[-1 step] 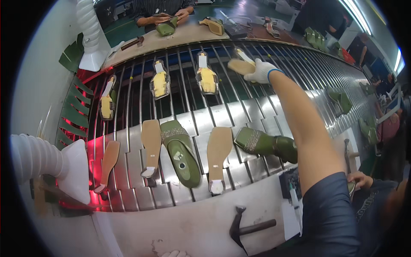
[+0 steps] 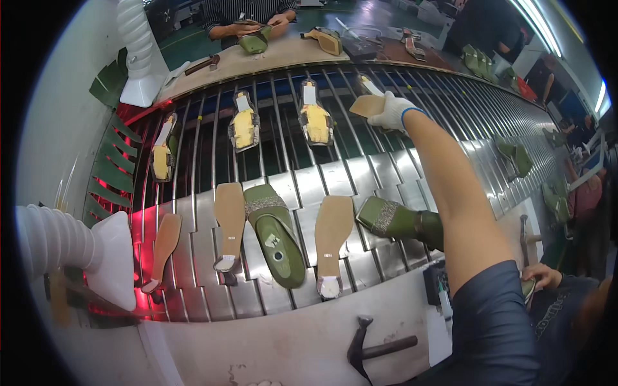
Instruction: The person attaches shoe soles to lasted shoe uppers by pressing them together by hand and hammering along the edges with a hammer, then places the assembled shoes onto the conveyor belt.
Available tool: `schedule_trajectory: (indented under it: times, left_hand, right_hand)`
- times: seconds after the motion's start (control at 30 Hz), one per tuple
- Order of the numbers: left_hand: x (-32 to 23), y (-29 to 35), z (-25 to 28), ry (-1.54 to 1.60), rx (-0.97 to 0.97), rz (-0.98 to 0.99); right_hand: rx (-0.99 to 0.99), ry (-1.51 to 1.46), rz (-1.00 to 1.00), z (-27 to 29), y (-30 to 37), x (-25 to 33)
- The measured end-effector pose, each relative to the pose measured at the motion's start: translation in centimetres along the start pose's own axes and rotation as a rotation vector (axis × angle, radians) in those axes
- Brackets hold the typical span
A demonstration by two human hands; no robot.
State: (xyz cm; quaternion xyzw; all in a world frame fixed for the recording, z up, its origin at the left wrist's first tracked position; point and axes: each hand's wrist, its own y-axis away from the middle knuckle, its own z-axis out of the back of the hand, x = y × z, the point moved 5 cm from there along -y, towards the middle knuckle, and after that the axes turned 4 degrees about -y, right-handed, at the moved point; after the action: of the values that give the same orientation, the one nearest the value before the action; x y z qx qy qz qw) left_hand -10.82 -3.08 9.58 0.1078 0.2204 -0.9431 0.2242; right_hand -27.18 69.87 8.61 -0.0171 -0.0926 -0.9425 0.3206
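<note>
One tan shoe sole (image 2: pixel 364 106): in the gloved right hand (image 2: pixel 393 112), above the far part of the conveyor (image 2: pixel 383 166).
Right fingers (image 2: pixel 378 120): closed, pinching the right-hand end of the sole; how the thumb sets against it is hard to make out.
Sole's long axis: appears to run roughly crosswise, the free end pointing left, away from the palm; the gripped end is hidden.
White-stripped shoe bottom (image 2: pixel 369 84): just beyond the sole and partly covered by it, its visible length running away from the wearer, so the two lie at an angle; whether they touch, I cannot tell.
Nearer hand: the right, plainly.
Left hand (image 2: pixel 264 384): seemingly a pale sliver at the lower edge; whether its fingers are spread or pressed together, I cannot tell.
Yellow-filled shoe bottom (image 2: pixel 316 123): left of the held sole, apart from it.
Green heeled sandal (image 2: pixel 393 219): nearer the wearer, on its side on the conveyor.
Hammer (image 2: pixel 391 347): on the near bench (image 2: pixel 257 347).
</note>
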Motion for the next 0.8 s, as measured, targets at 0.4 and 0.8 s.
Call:
schedule_trajectory:
  times: [0.4, 0.8]
  left_hand:
    - [3.4, 2.8, -3.8, -0.067, -0.287, -0.155]
    - [0.1, 1.7, 3.3, -0.386, -0.630, -0.188]
  right_hand:
    - [-0.252, -0.047, 0.026, 5.8, 12.8, 7.7]
    - [0.415, -0.962, 0.545, 2.9, 54.3, 17.7]
